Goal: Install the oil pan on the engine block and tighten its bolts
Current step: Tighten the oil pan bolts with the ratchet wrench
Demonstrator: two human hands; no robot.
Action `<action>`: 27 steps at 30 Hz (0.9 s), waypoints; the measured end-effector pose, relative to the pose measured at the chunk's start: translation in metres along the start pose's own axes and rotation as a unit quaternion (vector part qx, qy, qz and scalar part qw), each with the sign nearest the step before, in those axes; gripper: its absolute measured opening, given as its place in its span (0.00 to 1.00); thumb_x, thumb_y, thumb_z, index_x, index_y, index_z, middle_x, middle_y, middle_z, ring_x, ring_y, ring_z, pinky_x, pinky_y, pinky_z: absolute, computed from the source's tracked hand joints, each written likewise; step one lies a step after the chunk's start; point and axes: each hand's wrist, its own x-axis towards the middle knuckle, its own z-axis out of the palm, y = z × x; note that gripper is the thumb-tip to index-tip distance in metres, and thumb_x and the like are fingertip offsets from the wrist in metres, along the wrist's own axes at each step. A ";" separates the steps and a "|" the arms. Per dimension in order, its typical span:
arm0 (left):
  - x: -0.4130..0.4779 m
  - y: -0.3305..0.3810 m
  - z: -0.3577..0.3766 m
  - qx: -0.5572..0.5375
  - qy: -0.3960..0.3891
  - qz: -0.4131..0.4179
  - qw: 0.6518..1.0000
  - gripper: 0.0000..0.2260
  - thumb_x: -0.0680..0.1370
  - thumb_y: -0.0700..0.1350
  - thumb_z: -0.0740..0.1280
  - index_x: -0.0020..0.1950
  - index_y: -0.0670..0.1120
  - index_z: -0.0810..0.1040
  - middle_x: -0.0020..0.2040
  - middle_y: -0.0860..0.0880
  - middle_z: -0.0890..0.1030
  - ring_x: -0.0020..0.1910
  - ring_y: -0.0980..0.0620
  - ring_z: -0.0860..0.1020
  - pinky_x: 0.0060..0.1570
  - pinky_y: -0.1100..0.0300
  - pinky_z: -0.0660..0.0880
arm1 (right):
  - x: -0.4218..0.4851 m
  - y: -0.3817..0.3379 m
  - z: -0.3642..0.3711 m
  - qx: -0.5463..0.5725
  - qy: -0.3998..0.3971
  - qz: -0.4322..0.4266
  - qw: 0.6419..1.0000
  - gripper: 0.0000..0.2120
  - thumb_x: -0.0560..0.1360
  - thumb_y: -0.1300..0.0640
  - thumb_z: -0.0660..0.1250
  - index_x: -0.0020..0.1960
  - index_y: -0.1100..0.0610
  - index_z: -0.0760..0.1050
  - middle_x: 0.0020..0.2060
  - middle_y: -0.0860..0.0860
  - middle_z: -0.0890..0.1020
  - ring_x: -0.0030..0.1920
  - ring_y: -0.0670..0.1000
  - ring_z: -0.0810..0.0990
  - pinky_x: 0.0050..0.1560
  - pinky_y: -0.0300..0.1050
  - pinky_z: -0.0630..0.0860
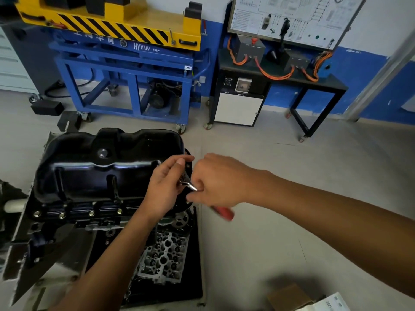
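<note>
A black tray (195, 254) lay at 6 o'clock in the view, and a silver part (164, 259) full of round holes sat inside it. A brown box (289, 296) stood at 5 o'clock, near the bottom edge, with a white paper (332, 304) just beside it at its 3 o'clock. The box was blurry, so what it held could not be told. The pan (101, 167) was at 9 o'clock from the middle of the view. It was black and shiny, with deep dents and bumps, and it sat upside down on top of the block (67, 221). A round silver plug (102, 153) showed near the pan's far side, at its 12 o'clock. A row of small shiny bolts (91, 213) ran along the pan's near edge, at its 6 o'clock. Both hands met at the pan's 3 o'clock end. The left hand (167, 187) had its fingers curled and pinched the shiny head of the wrench (188, 184) between thumb and fingers. The right hand (215, 180) was closed in a fist round the wrench, and the red grip poked out under it toward 5 o'clock. A toothed gear (180, 219) showed just below the hands, at their 6 o'clock. Far back, a blue cart (125, 70) stood at 11 o'clock and a black table (336, 86) at 1 o'clock.
</note>
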 end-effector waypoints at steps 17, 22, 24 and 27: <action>-0.004 0.001 0.000 0.021 -0.017 0.016 0.999 0.14 0.82 0.48 0.56 0.50 0.50 0.81 0.41 0.46 0.81 0.42 0.49 0.78 0.45 0.55 0.76 | 0.018 -0.001 -0.012 0.163 -0.197 0.065 0.965 0.18 0.69 0.51 0.79 0.30 0.54 0.72 0.18 0.40 0.71 0.22 0.40 0.70 0.23 0.28 0.63; -0.008 0.000 -0.005 0.031 -0.049 0.001 0.998 0.14 0.82 0.51 0.56 0.53 0.52 0.81 0.43 0.42 0.82 0.43 0.43 0.79 0.42 0.46 0.76 | 0.019 0.003 -0.018 0.046 -0.161 0.059 0.984 0.17 0.66 0.52 0.81 0.31 0.52 0.73 0.22 0.42 0.75 0.24 0.40 0.72 0.29 0.35 0.69; -0.009 -0.001 -0.004 0.024 -0.062 -0.003 0.998 0.13 0.82 0.51 0.56 0.53 0.52 0.81 0.45 0.35 0.80 0.44 0.39 0.76 0.43 0.40 0.73 | 0.020 0.006 -0.020 -0.012 -0.125 0.060 0.990 0.16 0.66 0.54 0.81 0.31 0.52 0.73 0.24 0.43 0.76 0.26 0.42 0.75 0.29 0.41 0.71; -0.010 -0.002 0.001 0.018 -0.065 -0.003 0.998 0.12 0.82 0.51 0.57 0.58 0.55 0.80 0.39 0.43 0.77 0.38 0.52 0.76 0.39 0.57 0.74 | 0.023 0.007 -0.015 -0.125 -0.005 0.038 0.991 0.19 0.70 0.61 0.76 0.31 0.51 0.67 0.29 0.47 0.72 0.30 0.49 0.73 0.27 0.43 0.67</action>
